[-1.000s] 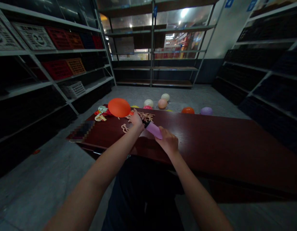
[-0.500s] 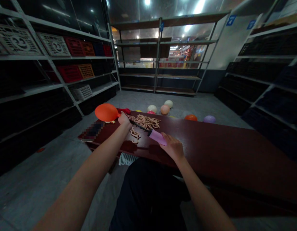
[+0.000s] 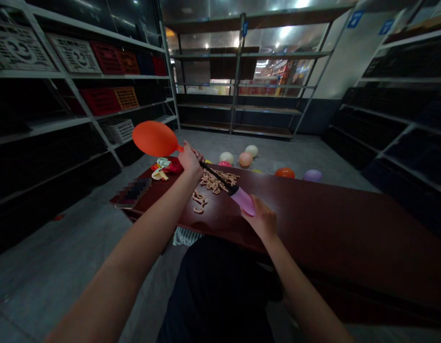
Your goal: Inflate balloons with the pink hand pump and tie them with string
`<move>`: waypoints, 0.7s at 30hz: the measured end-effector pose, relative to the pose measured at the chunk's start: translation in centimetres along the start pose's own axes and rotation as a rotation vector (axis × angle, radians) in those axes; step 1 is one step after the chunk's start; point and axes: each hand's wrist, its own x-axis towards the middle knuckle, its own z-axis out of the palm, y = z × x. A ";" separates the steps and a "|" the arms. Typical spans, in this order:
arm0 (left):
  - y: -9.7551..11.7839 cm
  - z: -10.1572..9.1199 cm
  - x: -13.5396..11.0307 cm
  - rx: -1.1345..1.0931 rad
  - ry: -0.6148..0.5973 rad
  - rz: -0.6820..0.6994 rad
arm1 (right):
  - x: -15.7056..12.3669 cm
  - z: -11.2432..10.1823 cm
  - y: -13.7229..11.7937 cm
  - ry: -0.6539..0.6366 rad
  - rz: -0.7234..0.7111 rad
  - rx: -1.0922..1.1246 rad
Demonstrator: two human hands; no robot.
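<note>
An orange balloon, partly inflated, points up and left from my left hand. That hand is closed around the balloon's neck and the front end of a balloon pump; its fingers hide the nozzle. My right hand is wrapped round the pump's pinkish-purple body at the rear. A black rod shows between the two hands, so the pump is drawn out. Beneath it, a pile of tan, curly pieces lies on the dark red table. Uninflated balloons in red, pale green and cream lie left of my left hand.
A blurred flat dark object rests at the table's left end. Beyond the table, several inflated balloons, including a peach one and a purple one, sit on the floor. Shelves with crates stand left; more racks stand behind.
Both hands have risen with the pump, the left more so, and the orange balloon has lifted and looks larger. More uninflated balloons show on the table. The view has shifted slightly.
</note>
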 end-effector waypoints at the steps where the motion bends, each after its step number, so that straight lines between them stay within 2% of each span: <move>1: -0.5 0.5 -0.3 0.000 -0.022 0.002 | 0.0 0.0 0.1 0.007 0.013 0.006; 6: -4.4 1.6 -2.8 0.063 -0.123 -0.057 | 0.2 0.1 0.0 -0.011 0.099 0.021; 10: -8.4 1.0 -5.5 0.107 -0.189 -0.153 | 0.2 0.2 -0.1 -0.019 0.136 0.000; 12: -9.7 0.3 -6.2 0.103 -0.197 -0.202 | 0.2 0.3 -0.1 -0.029 0.140 -0.023; 15: -10.2 -0.7 -5.9 0.092 -0.131 -0.245 | 0.3 0.2 -0.4 -0.063 0.129 -0.049; 19: -9.3 -2.3 -4.3 0.089 -0.027 -0.244 | 0.5 0.1 -1.1 -0.115 0.067 -0.065; 21: -8.8 -3.2 -3.3 0.087 -0.027 -0.256 | 0.6 0.0 -1.3 -0.136 0.030 -0.075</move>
